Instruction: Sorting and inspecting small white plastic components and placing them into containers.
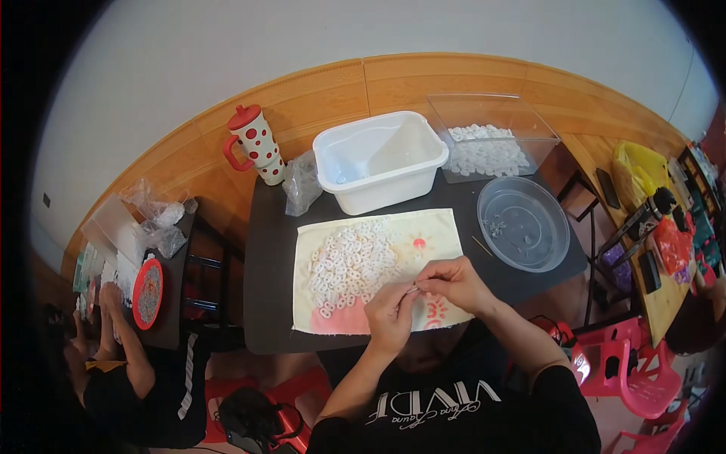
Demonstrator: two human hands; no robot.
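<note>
My left hand [389, 316] and my right hand [458, 285] meet over the lower right part of a cream towel [446, 227]. Both are closed, fingertips pinched together around something small and pale that I cannot make out. Left of them, a spread pile of small white plastic pieces with holes [352, 265] lies on the towel. Beyond the right hand is a round clear shallow tray [556, 219] with a few small grey bits [496, 228] in it. A thin stick [482, 246] lies between this tray and the towel.
Behind the towel stand a white basin [378, 198], a clear box [533, 144] of white pieces, a crumpled plastic bag [302, 185] and a red-dotted tumbler [257, 140]. To the left, another person's hands [111, 306] work beside a red round tray [138, 303]. Pink stools [639, 378] stand at right.
</note>
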